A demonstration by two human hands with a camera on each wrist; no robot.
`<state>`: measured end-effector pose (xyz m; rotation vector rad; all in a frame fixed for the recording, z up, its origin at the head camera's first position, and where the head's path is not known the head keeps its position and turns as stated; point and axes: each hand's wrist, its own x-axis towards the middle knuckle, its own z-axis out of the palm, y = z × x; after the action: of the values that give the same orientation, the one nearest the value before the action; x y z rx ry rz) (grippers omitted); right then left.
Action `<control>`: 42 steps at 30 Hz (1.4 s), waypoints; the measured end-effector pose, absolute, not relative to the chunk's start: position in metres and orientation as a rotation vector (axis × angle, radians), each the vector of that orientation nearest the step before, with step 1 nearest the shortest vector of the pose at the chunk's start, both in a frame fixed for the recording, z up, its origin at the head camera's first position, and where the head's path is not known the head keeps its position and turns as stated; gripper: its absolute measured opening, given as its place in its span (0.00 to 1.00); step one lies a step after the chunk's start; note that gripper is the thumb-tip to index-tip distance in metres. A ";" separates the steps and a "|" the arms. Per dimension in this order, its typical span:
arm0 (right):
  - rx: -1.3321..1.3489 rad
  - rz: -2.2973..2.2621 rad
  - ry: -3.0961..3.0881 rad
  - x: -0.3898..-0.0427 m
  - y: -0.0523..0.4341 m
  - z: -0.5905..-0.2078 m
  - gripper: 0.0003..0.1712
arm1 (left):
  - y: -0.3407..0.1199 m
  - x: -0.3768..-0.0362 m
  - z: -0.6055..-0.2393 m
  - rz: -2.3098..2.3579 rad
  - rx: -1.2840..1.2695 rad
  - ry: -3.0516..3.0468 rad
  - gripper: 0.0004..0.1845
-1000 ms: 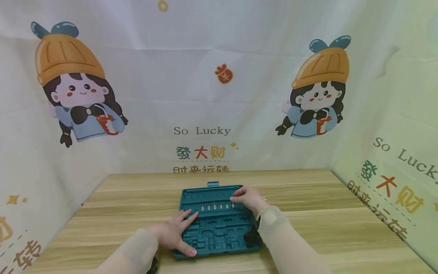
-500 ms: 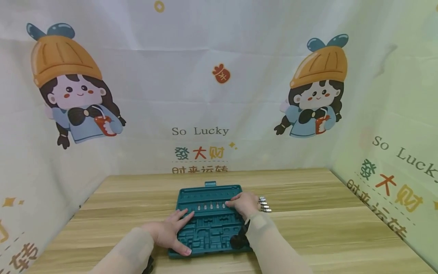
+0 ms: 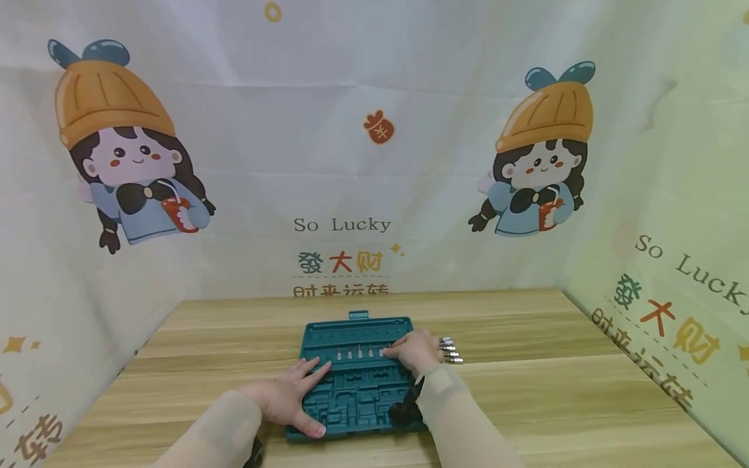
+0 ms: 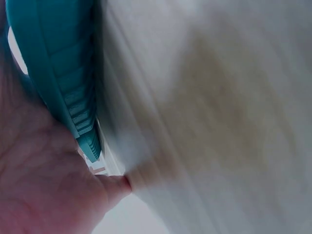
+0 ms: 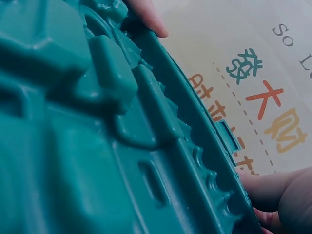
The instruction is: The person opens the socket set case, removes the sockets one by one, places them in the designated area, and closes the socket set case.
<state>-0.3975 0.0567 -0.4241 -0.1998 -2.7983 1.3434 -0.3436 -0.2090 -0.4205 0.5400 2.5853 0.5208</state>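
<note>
Between the hands I saw the teal case, the left hand spread over its left edge. The right hand bent over the right end of the small bits; I couldn't tell whether it pinched one. Silvery pieces lay just right of that hand.

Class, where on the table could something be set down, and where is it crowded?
Bare tabletop lies right of the loose metal pieces, left of the green case and left hand, and behind the case up to the printed backdrop. It is crowded at the case's right side, where the right hand sits between those pieces and the row of small pieces inside.
</note>
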 end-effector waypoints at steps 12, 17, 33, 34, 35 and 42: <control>-0.159 1.311 -2.832 -0.403 0.059 -0.423 0.07 | -0.210 -0.345 -0.422 0.527 0.537 2.582 0.62; -0.155 1.322 -2.834 -0.403 0.062 -0.424 0.06 | -0.209 -0.347 -0.424 0.519 0.538 2.591 0.62; -0.132 1.459 -2.784 -0.402 0.067 -0.428 0.07 | -0.208 -0.349 -0.427 0.523 0.562 2.586 0.61; -0.147 1.432 -2.793 -0.402 0.067 -0.428 0.07 | -0.208 -0.349 -0.427 0.527 0.566 2.585 0.61; -0.151 1.416 -2.800 -0.402 0.067 -0.428 0.07 | -0.208 -0.349 -0.428 0.530 0.566 2.583 0.61; -0.141 1.425 -2.817 -0.402 0.063 -0.425 0.08 | -0.210 -0.346 -0.425 0.526 0.554 2.600 0.62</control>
<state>-0.4020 0.0634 -0.4253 -0.1415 -2.8168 1.4249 -0.3464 -0.2099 -0.4253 0.5543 2.6003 0.5265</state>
